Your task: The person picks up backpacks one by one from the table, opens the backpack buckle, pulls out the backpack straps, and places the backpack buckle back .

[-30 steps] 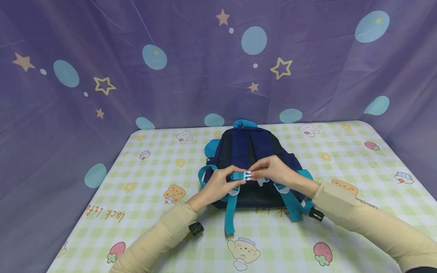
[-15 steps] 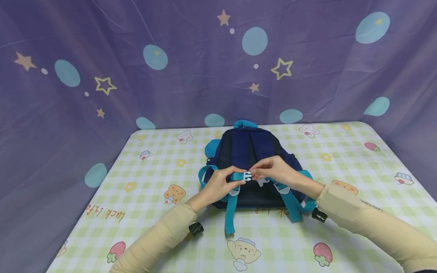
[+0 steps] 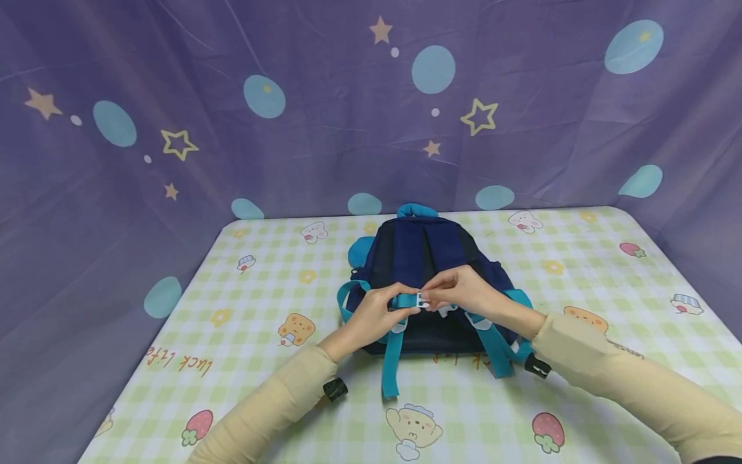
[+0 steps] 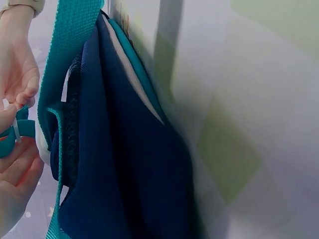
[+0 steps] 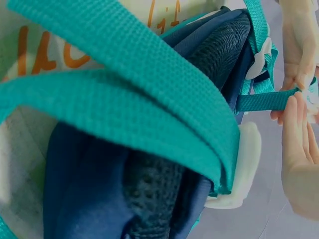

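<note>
A navy and black backpack (image 3: 408, 251) lies on the table with its shoulder straps facing up. Over its middle, my left hand (image 3: 371, 316) pinches a teal strap (image 3: 404, 301) beside a white side-release buckle (image 3: 422, 300). From the other side my right hand (image 3: 464, 291) pinches the buckle's right end, its fingertips covering part of it. In the left wrist view both hands meet at a teal strap loop (image 4: 7, 144). The right wrist view shows the same webbing strap (image 5: 266, 101) running from the bag to the fingers.
Two loose teal strap ends, left (image 3: 391, 367) and right (image 3: 495, 351), hang from the backpack over the checked tablecloth (image 3: 475, 412). White strap adjusters (image 3: 481, 322) sit near its lower edge. Behind the table hangs a purple curtain (image 3: 324, 161) with stars.
Half a second ago the right fingertips were slightly farther right. They now overlap the buckle's right end more, and the left hand with the buckle has shifted slightly right.
</note>
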{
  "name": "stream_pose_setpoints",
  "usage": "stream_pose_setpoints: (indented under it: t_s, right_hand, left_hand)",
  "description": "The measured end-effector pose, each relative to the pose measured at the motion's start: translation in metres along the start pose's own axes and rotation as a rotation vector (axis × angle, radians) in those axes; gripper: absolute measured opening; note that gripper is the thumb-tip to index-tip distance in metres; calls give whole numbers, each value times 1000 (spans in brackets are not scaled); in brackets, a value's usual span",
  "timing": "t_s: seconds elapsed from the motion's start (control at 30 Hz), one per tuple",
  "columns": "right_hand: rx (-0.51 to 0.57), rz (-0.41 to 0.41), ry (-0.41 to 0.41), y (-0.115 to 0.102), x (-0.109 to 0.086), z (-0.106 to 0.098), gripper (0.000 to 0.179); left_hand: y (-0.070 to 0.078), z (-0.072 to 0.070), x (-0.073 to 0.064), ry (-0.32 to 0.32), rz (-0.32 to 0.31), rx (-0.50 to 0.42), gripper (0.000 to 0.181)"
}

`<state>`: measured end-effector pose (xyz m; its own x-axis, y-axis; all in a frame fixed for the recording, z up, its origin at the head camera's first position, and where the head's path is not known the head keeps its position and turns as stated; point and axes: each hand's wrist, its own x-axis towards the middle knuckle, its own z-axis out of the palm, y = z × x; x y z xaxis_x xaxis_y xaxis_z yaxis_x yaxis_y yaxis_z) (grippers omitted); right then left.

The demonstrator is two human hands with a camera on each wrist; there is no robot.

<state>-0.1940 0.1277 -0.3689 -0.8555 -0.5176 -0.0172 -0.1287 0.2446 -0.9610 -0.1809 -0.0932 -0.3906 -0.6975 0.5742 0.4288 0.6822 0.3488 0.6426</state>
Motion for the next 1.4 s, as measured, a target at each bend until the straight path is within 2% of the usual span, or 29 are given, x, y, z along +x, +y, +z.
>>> stream_pose_setpoints:
  t_s: [0.33, 0.87, 0.97, 1.1, 1.23, 1.4]
  right_hand:
    - [30, 42, 27, -1, 0, 2, 20]
    - [19, 32, 57, 2, 0, 2, 17]
    - [12, 9, 54, 3, 0, 3, 16]
    - [-20, -21, 53, 4, 0, 2, 15]
    - [-42, -40, 56, 6, -1, 2, 15]
    - [-43, -51, 60, 7, -1, 3, 14]
  left_hand:
    - [0, 2, -1, 12, -12, -7, 24]
    - [0, 2, -2, 49, 9, -14, 22]
    - [2, 2, -2, 42, -20, -44, 20]
    - [5, 2, -1, 39, -87, -73, 13]
    - [7, 3, 1, 52, -133, -68, 7]
    - [10, 3, 2, 62, -192, -75, 7]
